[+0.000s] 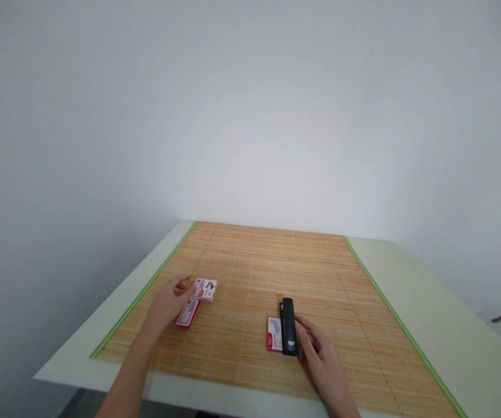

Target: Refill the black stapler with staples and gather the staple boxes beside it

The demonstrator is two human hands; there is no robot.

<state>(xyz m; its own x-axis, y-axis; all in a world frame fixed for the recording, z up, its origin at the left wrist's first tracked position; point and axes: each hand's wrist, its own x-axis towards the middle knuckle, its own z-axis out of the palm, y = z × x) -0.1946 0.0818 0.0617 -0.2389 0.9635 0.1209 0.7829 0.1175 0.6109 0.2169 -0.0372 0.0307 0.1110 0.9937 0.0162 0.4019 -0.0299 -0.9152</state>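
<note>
Currently, L hand (172, 300) is at the upper red-and-white box (207, 289), L side of mat (259, 261); cannot tell if gripped. Lower box (188, 313) lies just below it. R hand (321, 352), fingers loosely parted, is at R side of blk. stapler (289, 328); contact unconfirmed. Third box (274, 334) sits immed. L of stapler.

Free mat (267, 255) beyond boxes (188, 314) and stapler (289, 326)
</note>
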